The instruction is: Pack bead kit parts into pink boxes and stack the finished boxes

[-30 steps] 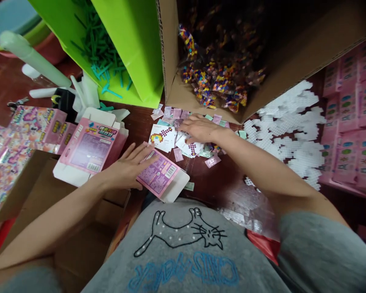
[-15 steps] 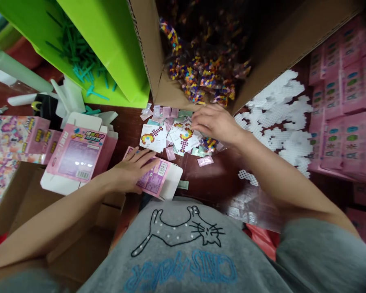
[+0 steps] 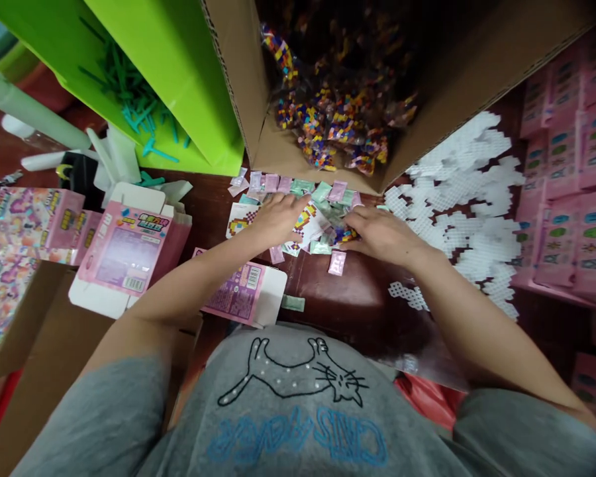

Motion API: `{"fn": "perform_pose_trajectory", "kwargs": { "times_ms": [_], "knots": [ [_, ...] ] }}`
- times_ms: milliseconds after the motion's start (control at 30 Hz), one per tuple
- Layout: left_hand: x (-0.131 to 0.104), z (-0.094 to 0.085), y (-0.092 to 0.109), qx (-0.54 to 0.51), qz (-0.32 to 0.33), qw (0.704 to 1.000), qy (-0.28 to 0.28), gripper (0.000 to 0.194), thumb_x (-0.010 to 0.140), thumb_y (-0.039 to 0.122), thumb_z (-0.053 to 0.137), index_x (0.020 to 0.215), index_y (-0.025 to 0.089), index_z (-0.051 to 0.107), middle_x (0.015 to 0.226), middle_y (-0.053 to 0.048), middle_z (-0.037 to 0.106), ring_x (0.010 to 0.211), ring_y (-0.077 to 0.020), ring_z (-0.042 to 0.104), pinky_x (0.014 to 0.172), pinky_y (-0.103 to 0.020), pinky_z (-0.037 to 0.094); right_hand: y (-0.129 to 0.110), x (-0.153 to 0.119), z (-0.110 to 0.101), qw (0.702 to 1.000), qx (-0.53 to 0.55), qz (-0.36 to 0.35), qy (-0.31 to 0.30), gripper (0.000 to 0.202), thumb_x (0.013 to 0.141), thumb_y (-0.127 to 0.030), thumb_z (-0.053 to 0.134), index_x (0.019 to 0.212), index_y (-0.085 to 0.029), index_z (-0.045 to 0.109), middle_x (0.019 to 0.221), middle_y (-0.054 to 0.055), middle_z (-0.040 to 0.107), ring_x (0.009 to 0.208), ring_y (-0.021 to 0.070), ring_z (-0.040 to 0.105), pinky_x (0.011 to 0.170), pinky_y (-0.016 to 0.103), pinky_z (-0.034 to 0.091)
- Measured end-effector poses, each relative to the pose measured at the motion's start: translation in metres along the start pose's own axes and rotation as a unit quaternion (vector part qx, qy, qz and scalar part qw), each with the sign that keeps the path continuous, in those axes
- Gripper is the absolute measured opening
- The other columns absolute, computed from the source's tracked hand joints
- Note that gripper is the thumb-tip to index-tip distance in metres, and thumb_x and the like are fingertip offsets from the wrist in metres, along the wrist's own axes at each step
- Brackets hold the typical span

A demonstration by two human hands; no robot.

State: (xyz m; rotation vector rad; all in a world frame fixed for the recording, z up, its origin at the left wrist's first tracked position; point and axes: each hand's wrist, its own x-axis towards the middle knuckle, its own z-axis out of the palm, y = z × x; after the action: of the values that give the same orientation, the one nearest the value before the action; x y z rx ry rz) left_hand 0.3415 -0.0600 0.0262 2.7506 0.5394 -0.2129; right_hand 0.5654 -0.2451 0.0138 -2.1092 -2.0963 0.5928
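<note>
In the head view my left hand [image 3: 279,220] lies over the printed pattern cards [image 3: 308,224], its fingers closed at the edge of one card. Part of the cards is hidden beneath it. Opposite, my right hand [image 3: 385,233] has thumb and fingers around a small clear bag of coloured beads [image 3: 345,235], beside the cards. Small pink and green sachets [image 3: 336,262] lie about both hands. Below my left forearm rests a flat-lying pink box [image 3: 238,295], its white flap open to the right.
Ahead stands a cardboard carton [image 3: 273,149] holding many bead bags. Left of it is a lime-green box [image 3: 198,126] with teal sticks. White pegboards [image 3: 457,179] are heaped at right, near stacked pink boxes [image 3: 559,232]. Another open pink box [image 3: 124,248] stands at left.
My left hand has left the pink box and moved up and right onto the cards. My right hand has shifted slightly right and down, from the cards to the bead bag.
</note>
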Motion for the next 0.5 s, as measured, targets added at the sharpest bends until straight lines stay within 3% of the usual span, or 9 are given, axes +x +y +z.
{"fn": "perform_pose_trajectory", "kwargs": {
  "times_ms": [100, 200, 300, 400, 500],
  "knots": [
    [0.021, 0.002, 0.0, -0.022, -0.027, 0.999, -0.028, 0.076, 0.092, 0.021, 0.089, 0.16, 0.014, 0.059, 0.139, -0.021, 0.077, 0.132, -0.0378, 0.072, 0.114, -0.046, 0.054, 0.006, -0.019, -0.002, 0.982, 0.171, -0.028, 0.081, 0.036, 0.099, -0.057, 0.08, 0.112, -0.024, 0.074, 0.134, 0.015, 0.077, 0.123, 0.0363, 0.075, 0.103, 0.055, 0.064],
    [0.018, -0.003, -0.004, -0.052, -0.037, 0.998, 0.011, 0.04, 0.103, 0.019, 0.073, 0.142, 0.018, 0.071, 0.113, -0.011, 0.084, 0.105, -0.0283, 0.078, 0.098, -0.038, 0.056, 0.008, -0.032, 0.001, 0.903, 0.401, -0.044, 0.146, 0.042, 0.09, -0.06, 0.092, 0.106, -0.027, 0.071, 0.129, 0.009, 0.082, 0.115, 0.0286, 0.079, 0.098, 0.048, 0.066],
    [0.009, -0.008, -0.008, -0.07, -0.041, 0.996, 0.048, 0.019, 0.11, 0.034, 0.068, 0.117, 0.02, 0.08, 0.099, -0.008, 0.084, 0.09, -0.0251, 0.077, 0.09, -0.036, 0.056, 0.002, -0.028, 0.01, 0.838, 0.513, -0.012, 0.185, 0.049, 0.078, -0.057, 0.102, 0.106, -0.029, 0.074, 0.104, 0.001, 0.083, 0.089, 0.0205, 0.078, 0.083, 0.039, 0.065],
    [0.003, -0.009, -0.013, -0.072, -0.046, 0.995, 0.049, 0.041, 0.116, 0.049, 0.057, 0.098, 0.019, 0.08, 0.09, -0.008, 0.083, 0.085, -0.0256, 0.077, 0.088, -0.038, 0.059, -0.006, -0.015, 0.02, 0.841, 0.521, -0.011, 0.147, 0.054, 0.075, -0.066, 0.101, 0.103, -0.027, 0.076, 0.094, 0.0, 0.08, 0.081, 0.0192, 0.074, 0.077, 0.036, 0.064],
    [-0.001, -0.007, -0.021, -0.049, -0.039, 0.996, 0.067, 0.04, 0.117, 0.042, 0.051, 0.116, 0.018, 0.083, 0.128, -0.015, 0.086, 0.122, -0.0303, 0.08, 0.112, -0.045, 0.06, -0.01, -0.004, 0.021, 0.867, 0.488, -0.032, 0.09, 0.054, 0.087, -0.076, 0.089, 0.106, -0.027, 0.075, 0.095, 0.002, 0.08, 0.082, 0.022, 0.074, 0.078, 0.04, 0.066]
  ]
}}
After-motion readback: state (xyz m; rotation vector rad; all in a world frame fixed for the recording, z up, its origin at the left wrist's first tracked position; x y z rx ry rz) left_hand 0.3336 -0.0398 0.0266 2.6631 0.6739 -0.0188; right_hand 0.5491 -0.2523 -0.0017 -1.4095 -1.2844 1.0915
